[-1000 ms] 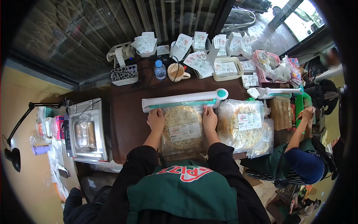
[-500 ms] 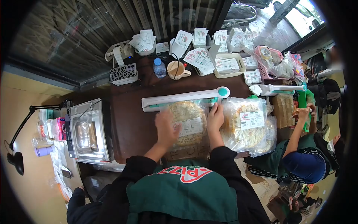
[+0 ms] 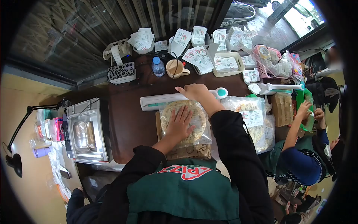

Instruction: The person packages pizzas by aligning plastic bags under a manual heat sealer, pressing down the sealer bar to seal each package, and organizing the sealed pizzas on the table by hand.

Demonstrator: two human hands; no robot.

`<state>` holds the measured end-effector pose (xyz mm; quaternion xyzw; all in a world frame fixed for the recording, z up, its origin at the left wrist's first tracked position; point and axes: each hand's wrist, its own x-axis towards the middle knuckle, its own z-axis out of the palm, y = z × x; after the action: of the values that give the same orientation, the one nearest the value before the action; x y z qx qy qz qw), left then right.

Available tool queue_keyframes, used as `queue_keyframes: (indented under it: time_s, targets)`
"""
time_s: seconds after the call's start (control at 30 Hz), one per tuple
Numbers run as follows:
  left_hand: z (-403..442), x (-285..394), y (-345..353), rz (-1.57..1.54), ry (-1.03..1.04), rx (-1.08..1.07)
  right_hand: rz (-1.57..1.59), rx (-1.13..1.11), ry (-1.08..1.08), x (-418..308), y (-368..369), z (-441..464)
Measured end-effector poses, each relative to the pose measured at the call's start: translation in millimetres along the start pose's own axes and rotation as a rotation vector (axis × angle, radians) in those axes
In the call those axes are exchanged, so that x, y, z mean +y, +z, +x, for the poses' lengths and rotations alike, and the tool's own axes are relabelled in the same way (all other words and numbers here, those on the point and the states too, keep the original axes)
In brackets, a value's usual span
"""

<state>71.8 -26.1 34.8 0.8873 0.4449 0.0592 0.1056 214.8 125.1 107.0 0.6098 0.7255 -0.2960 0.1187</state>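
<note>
A round pizza [image 3: 199,128] in a clear plastic bag lies on a brown cardboard box [image 3: 197,151] in front of me. My left hand [image 3: 179,126] rests flat on the bag with its fingers spread, covering part of the pizza's label. Beyond it lies a white impulse sealer [image 3: 160,101] with a green round end, its long arm lowered. My right hand [image 3: 197,93] is on that arm, fingers curled over it and thumb pointing left. The bag's far edge meets the sealer. Partly behind my right sleeve is another bagged pizza [image 3: 255,128] with a label.
Label stacks in bins [image 3: 228,63], a mug [image 3: 175,69] and a water bottle [image 3: 158,67] line the back. A metal machine [image 3: 87,130] stands left. At right are a second sealer [image 3: 281,88], a cardboard block [image 3: 282,109] and a co-worker [image 3: 298,160] handling something near a green basket.
My right hand has gone from the bag's right side up onto the sealer's arm. My left hand has moved right and settled flat on the bagged pizza.
</note>
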Motion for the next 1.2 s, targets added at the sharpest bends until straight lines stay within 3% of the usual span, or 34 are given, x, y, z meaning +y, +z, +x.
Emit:
queue_keyframes:
  time_s: [0.13,0.33,0.57,0.7,0.77,0.83,1.0,1.2]
  targets:
    - [1,-2,3,0.002,0.005,0.013,0.044,-0.003,0.016,9,21,13]
    - [1,0,-2,-0.002,0.024,0.017,0.037,0.331,-0.059,16,43,13]
    - [-42,1,-7,-0.108,0.122,-0.1,0.005,0.43,-0.075,16,48,13]
    - [-46,-15,-28,-0.231,0.112,0.024,0.007,0.435,-0.088,18,47,14]
    - [-2,-45,-57,-0.134,0.068,0.194,0.014,0.429,-0.082,17,48,13]
    - [46,-81,-62,-0.283,-0.059,0.215,0.024,0.441,-0.079,16,47,13]
    - [109,-132,-42,-0.26,-0.227,-0.214,0.031,0.46,-0.103,17,48,14]
    - [105,-132,-31,-0.281,-0.234,-0.137,0.03,0.431,-0.102,17,45,14]
